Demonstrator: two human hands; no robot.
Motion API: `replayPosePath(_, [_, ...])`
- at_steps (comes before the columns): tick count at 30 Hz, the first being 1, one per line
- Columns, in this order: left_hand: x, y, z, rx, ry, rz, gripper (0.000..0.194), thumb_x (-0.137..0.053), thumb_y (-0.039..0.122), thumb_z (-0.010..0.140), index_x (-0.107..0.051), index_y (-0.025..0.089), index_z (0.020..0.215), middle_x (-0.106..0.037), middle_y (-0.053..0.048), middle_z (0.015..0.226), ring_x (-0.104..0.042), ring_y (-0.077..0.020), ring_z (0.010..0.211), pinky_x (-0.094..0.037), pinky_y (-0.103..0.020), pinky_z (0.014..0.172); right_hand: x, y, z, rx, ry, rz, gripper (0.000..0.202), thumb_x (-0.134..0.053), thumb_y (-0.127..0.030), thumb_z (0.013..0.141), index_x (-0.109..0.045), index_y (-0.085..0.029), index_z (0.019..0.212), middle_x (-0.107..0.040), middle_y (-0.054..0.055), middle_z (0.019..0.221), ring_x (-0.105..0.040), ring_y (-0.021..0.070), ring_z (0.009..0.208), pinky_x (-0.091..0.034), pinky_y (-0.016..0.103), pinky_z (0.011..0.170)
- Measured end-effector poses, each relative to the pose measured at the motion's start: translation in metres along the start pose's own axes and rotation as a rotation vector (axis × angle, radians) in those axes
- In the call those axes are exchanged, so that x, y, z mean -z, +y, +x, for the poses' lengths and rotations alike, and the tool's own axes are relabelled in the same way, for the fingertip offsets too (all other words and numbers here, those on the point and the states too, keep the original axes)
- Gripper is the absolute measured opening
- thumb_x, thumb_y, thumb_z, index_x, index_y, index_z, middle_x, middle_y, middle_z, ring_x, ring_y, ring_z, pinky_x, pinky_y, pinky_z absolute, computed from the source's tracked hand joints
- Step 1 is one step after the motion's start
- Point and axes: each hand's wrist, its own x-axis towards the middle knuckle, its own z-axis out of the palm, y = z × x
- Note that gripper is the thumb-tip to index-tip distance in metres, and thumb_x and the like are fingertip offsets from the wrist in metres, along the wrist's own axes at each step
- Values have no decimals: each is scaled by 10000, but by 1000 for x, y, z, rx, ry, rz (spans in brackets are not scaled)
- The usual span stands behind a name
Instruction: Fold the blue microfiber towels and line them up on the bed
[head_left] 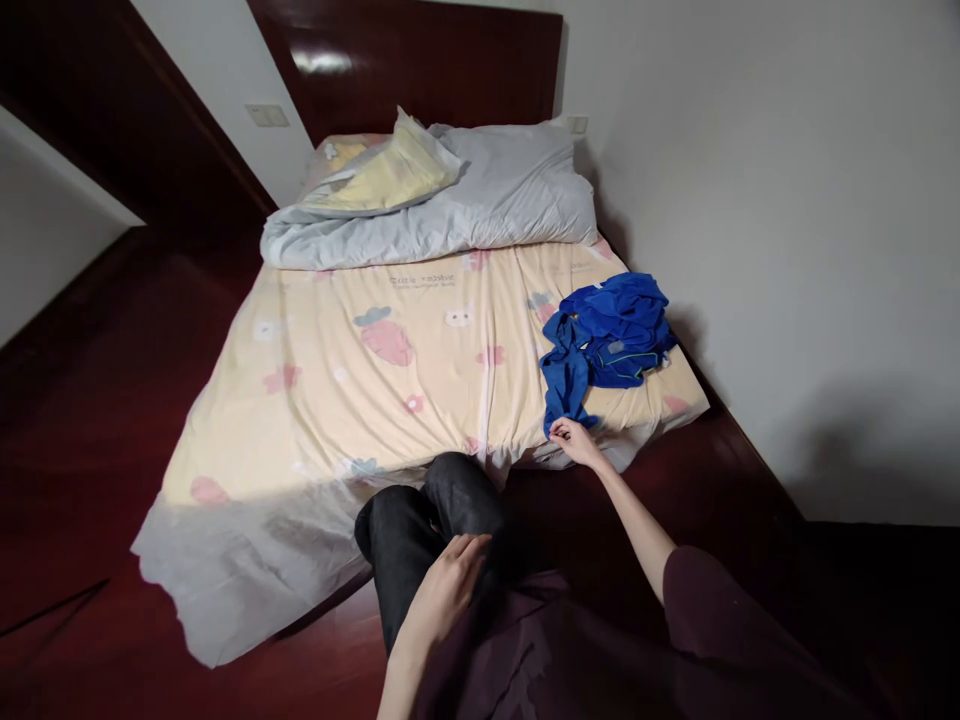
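Note:
A rumpled pile of blue clothes [622, 320] lies on the right side of the bed. One strip of blue cloth [566, 380] trails from it toward the bed's near edge. At the low end of that strip is my right hand [576, 441], its fingers curled in a pinch against the fabric. Whether cloth is between the fingertips cannot be made out. My left hand [450, 585] rests over my lap by the dark trousers [401, 545], fingers stretched out and holding nothing. My knees come up against the bed's near side.
The bed [322, 400] has a pale yellow sheet with strawberry and rabbit prints. A grey-white quilt [510, 190] is bunched at the headboard [435, 60], with its yellow side folded over. A plain wall [787, 250] runs along the right, and dark red floor [90, 450] shows on the left.

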Motion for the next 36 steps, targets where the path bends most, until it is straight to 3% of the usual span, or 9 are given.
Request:
replayPosePath(6, [-13, -20, -47, 154, 267, -107, 372, -500, 328, 1043, -627, 264, 1387, -672, -95, 1375, -660, -226, 1293, -553, -409, 1120, -73, -95, -65, 241, -127, 283, 166, -586, -296, 956, -558, -224, 809, -701, 39, 912, -656, 181, 878, -522, 347, 905])
replayPosePath(9, [-7, -18, -50, 185, 379, -165, 424, -564, 379, 1014, -601, 248, 1415, -618, -122, 1463, -602, -263, 1381, -503, -469, 1176, -117, -140, -101, 290, -285, 471, 260, -583, -286, 973, -498, -230, 734, -677, 37, 906, -642, 171, 853, -536, 330, 858])
replayPosePath(13, [3, -9, -44, 275, 472, -312, 604, -736, 489, 884, -584, 188, 1385, -694, -158, 1335, -692, -315, 1241, -567, -496, 1080, -155, -178, -132, 235, -434, 694, 353, -666, -339, 935, -469, -228, 664, -667, 40, 929, -641, 168, 836, -551, 312, 787])
replayPosePath(18, [20, -3, -49, 266, 433, -574, 783, -806, 522, 825, -520, 213, 1485, -600, -174, 1502, -586, -330, 1394, -476, -488, 1182, -162, -192, -137, 81, -514, 805, 445, -843, -424, 807, -482, -226, 637, -684, 22, 840, -652, 172, 807, -560, 323, 798])
replayPosePath(23, [32, -18, -58, 251, 391, -859, 765, -643, 629, 910, -511, 190, 1522, -577, -178, 1529, -538, -327, 1437, -466, -443, 1175, -175, -185, -141, 157, -620, 719, 337, -787, -316, 824, -540, -213, 620, -692, 26, 835, -661, 165, 788, -553, 298, 752])
replayPosePath(27, [32, -26, -51, 458, 520, -688, 557, -699, 579, 876, -706, 144, 1225, -758, -105, 1146, -708, -252, 1067, -556, -352, 987, -196, -179, -157, 297, -628, 539, 206, -636, -116, 802, -587, -213, 627, -653, -6, 761, -631, 140, 720, -510, 264, 705])
replayPosePath(30, [33, -28, -53, 512, 629, -588, 481, -677, 602, 864, -732, 126, 904, -725, -50, 805, -670, -202, 768, -564, -298, 759, -198, -182, -159, 394, -669, 477, 206, -611, -78, 821, -614, -225, 675, -684, -1, 812, -668, 156, 767, -533, 282, 758])
replayPosePath(34, [41, -27, -73, 456, 762, -484, 408, -635, 531, 901, -765, 145, 922, -765, -66, 863, -701, -217, 820, -574, -295, 781, -175, -193, -122, 513, -428, 384, 130, -619, -126, 917, -679, -238, 891, -734, 59, 1008, -707, 205, 966, -564, 362, 920])
replayPosePath(36, [47, -25, -86, 374, 739, -432, 364, -620, 482, 914, -787, 159, 914, -782, -73, 876, -721, -221, 812, -587, -297, 773, -161, -195, -88, 592, -323, 181, 296, -574, -71, 914, -688, -237, 1131, -697, 106, 1250, -638, 230, 1221, -505, 425, 1078])
